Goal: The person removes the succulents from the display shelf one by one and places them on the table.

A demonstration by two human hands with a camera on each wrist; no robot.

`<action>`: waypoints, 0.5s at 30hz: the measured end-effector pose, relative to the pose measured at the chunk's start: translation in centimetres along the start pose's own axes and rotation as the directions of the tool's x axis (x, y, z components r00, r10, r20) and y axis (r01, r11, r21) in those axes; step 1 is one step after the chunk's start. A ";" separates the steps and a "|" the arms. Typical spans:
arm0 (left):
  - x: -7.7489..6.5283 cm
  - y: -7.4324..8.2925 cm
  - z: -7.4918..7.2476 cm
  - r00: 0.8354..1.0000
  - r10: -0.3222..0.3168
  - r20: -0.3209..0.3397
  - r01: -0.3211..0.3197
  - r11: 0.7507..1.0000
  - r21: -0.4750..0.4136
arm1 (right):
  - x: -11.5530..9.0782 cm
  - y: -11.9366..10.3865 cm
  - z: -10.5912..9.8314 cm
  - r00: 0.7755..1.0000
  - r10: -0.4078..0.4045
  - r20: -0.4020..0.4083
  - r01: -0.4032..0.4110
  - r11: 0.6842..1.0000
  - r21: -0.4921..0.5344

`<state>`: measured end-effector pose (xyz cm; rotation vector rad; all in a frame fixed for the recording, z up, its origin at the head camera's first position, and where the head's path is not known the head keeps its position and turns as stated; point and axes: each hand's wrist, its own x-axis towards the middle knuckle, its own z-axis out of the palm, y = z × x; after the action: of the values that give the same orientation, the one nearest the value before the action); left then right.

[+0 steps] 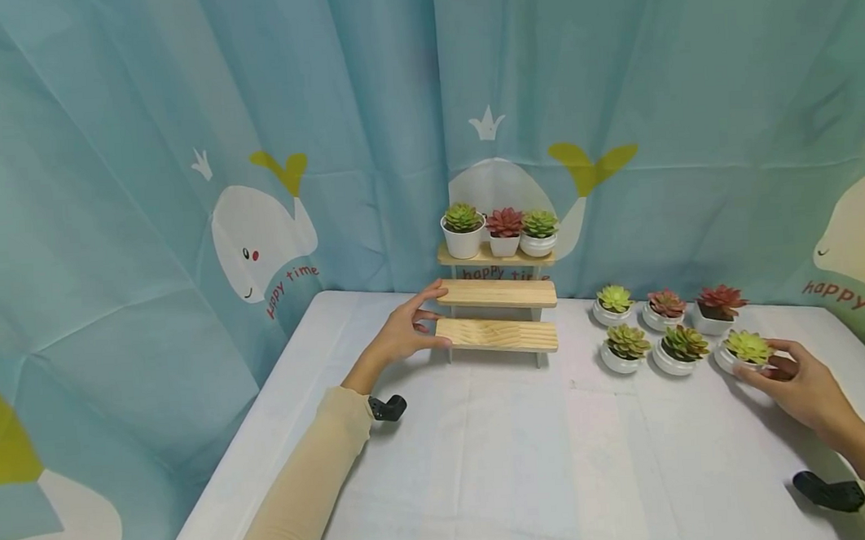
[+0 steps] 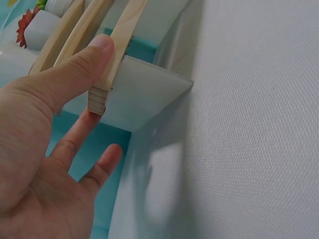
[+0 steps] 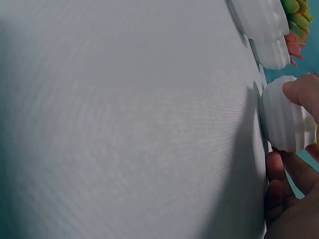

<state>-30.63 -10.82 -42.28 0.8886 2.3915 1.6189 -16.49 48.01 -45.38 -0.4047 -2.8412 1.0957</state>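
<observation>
A three-tier wooden display stand (image 1: pixel 494 293) stands at the back of the table. My left hand (image 1: pixel 405 328) pinches its left end; in the left wrist view the thumb (image 2: pixel 89 62) lies on the lowest shelf board (image 2: pixel 119 42) with a finger under it. On the right, my right hand (image 1: pixel 798 377) holds a light-green potted succulent (image 1: pixel 745 349) by its white pot, thumb on one side and fingers on the other. In the right wrist view this ribbed pot (image 3: pixel 284 117) seems to stand on the tabletop.
On the top shelf are a green succulent (image 1: pixel 463 228), a red one (image 1: pixel 505 230) and another green one (image 1: pixel 539 232). Several more potted succulents, among them a dark red one (image 1: pixel 719 307) and a green one (image 1: pixel 679 348), stand left of and behind my right hand. A blue curtain (image 1: pixel 382 142) hangs behind.
</observation>
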 end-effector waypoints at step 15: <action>0.1 -0.4 0.0 1.000 -0.018 -0.014 0.019 0.999 0.049 | 0.0 -0.1 -0.1 1.000 -0.013 0.015 0.013 1.000 -0.013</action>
<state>-30.85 -10.84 -42.62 0.8642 2.4506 1.5713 -16.52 48.06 -45.25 -0.3801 -2.8614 1.0834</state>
